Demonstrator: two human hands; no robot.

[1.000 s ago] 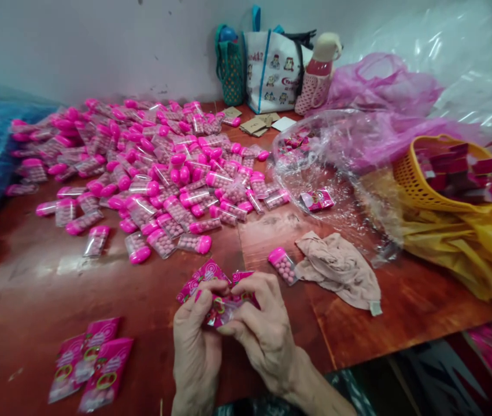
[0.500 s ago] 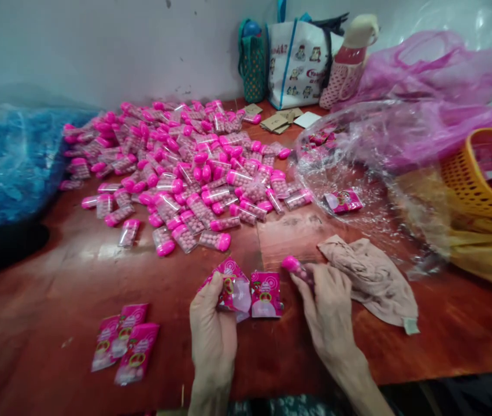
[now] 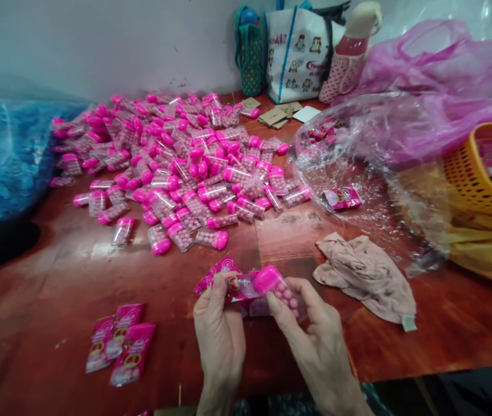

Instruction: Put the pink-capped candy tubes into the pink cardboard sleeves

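My left hand [image 3: 218, 341] is closed on a pink printed sleeve [image 3: 236, 289] with a clear window, pinched between thumb and fingers. In my right hand [image 3: 315, 341] is a small clear candy bottle [image 3: 287, 294] with a pink cap and round pink candies inside. Its cap end meets the right end of the sleeve; whether it is inside the opening I cannot tell. Another pink sleeve [image 3: 259, 308] lies behind my hands, partly hidden. To the left, several sleeved packs [image 3: 133, 353] lie overlapping on the table.
A large heap of pink-capped bottles [image 3: 185, 167] spreads over the reddish table [image 3: 176, 300]. At right are a beige cloth [image 3: 367, 277], clear plastic [image 3: 358, 156] and a yellow basket [image 3: 466, 173]. A blue bag [image 3: 7, 162] stands left; bags and bottle holders [image 3: 298, 58] line the wall.
My right hand has brought the bottle left and turned it, so its pink cap now meets the sleeve in my left hand. The sleeve has been turned toward the bottle.
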